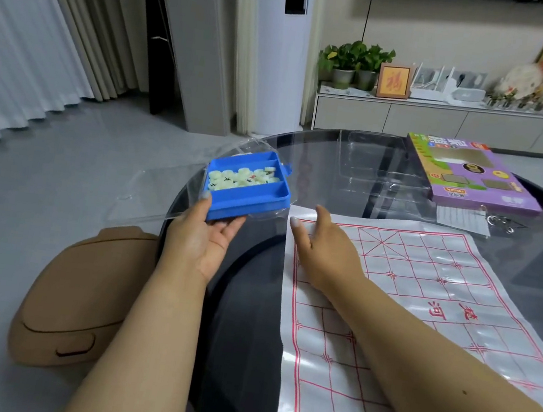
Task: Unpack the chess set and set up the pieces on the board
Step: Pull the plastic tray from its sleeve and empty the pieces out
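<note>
A blue plastic tray (257, 200) holds several pale round chess pieces (239, 178) in its middle compartment. My left hand (202, 234) grips the tray's near left corner, thumb on the rim and fingers underneath, at the left edge of the table. A clear lid (158, 192) juts out to the left beneath the tray. The board (424, 295), a white sheet with a red grid, lies flat on the table. My right hand (323, 244) rests palm down on the sheet's far left corner, fingers relaxed.
The round dark glass table (337, 166) carries a clear plastic insert (375, 164), a purple game box (471, 173), a small white leaflet and metal rings (502, 222). A tan stool (79, 291) stands on the floor at the left. A cabinet with plants lines the back wall.
</note>
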The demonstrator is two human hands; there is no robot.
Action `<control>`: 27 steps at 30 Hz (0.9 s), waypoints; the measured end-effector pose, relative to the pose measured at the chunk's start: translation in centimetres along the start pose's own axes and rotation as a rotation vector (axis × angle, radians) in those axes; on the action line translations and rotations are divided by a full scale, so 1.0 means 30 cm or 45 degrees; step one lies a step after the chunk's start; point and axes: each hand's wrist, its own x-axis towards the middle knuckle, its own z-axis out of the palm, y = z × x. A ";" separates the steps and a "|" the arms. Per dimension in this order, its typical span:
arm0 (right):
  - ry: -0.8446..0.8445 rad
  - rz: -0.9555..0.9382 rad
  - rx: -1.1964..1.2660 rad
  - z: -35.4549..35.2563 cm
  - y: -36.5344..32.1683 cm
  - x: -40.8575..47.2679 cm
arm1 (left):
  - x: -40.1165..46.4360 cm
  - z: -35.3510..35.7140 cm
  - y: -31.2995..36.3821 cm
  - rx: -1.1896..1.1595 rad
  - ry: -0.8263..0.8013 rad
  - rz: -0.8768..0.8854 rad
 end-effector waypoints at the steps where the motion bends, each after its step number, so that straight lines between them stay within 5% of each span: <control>1: 0.000 0.008 -0.003 -0.005 0.007 0.009 | -0.005 0.001 0.001 0.011 -0.016 0.005; 6: 0.179 0.071 0.071 -0.041 -0.019 0.049 | -0.012 -0.014 -0.002 0.095 -0.097 -0.007; 10: 0.412 -0.280 -0.013 -0.093 -0.141 0.102 | -0.005 -0.028 -0.014 0.120 -0.174 -0.035; 14: 0.149 -0.469 -0.086 -0.048 -0.232 0.185 | 0.000 -0.034 -0.026 0.098 -0.206 -0.061; 18: -0.083 -0.365 -0.272 0.014 -0.242 0.248 | 0.004 -0.038 -0.036 0.059 -0.193 -0.065; 27: -0.089 -0.271 -0.217 0.082 -0.305 0.272 | 0.001 -0.049 -0.043 0.171 -0.155 0.021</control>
